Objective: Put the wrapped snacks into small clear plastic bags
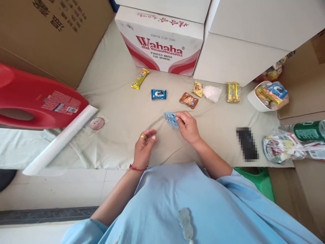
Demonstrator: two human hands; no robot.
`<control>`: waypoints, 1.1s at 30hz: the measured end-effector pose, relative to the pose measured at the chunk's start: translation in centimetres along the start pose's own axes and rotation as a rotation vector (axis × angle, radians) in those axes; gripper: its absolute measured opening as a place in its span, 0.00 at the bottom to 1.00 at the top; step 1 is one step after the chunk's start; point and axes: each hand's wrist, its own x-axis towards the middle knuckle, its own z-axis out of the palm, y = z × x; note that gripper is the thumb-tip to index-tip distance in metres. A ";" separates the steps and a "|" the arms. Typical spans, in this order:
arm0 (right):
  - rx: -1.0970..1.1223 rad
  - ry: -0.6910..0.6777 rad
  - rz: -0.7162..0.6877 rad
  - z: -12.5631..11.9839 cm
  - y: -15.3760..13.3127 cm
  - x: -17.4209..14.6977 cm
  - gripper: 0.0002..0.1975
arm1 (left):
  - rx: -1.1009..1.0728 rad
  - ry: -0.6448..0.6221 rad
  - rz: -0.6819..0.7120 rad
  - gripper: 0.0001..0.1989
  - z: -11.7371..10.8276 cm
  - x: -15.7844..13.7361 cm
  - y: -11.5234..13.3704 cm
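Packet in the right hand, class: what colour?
The packet is light blue, shown in the head view.

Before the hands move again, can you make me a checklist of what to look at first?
1. Right hand gripping the flat, light-blue printed packet: ok, thumb and fingers pinch one end.
2. Both hands on it: not ok, if two are needed; the left hand is apart, holding nothing.
3. Small, shiny blue rectangular snack wrapper away from the hands: ok, nothing touches it.
4. Brown rectangular cookie wrapper away from the hands: ok, it lies beyond the right one.
5. Light-blue packet sealed all round: cannot tell, fingers cover part.
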 end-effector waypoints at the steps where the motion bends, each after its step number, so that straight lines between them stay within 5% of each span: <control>1: 0.134 -0.012 0.070 -0.6 0.2 -0.2 0.14 | -0.083 -0.045 -0.055 0.25 0.9 0.3 0.2; 6: 0.507 -0.201 0.379 -1.2 1.7 -2.8 0.19 | -0.251 -0.201 -0.215 0.27 5.2 1.9 0.5; 11: 0.285 -0.076 0.304 -1.3 2.2 -6.2 0.18 | -0.161 -0.151 -0.231 0.26 7.5 2.2 -0.3; 16: 0.208 -0.012 0.310 -3.8 3.7 -6.4 0.14 | -0.020 -0.331 -0.193 0.24 7.8 2.2 0.0; 22: 0.094 0.527 0.418 -15.4 9.2 -0.7 0.19 | 0.247 -0.253 -0.018 0.19 3.3 2.3 0.4; 26: -0.289 0.598 0.494 -22.1 12.4 4.6 0.18 | 0.757 -0.105 0.277 0.16 -1.6 1.5 -1.2; 29: -0.526 0.543 0.542 -22.9 13.4 8.2 0.17 | 0.985 -0.123 0.570 0.14 -4.4 0.6 -3.0; 33: -0.548 0.409 0.535 -20.2 13.8 12.2 0.18 | 1.074 -0.145 0.768 0.15 -5.9 -0.5 -4.8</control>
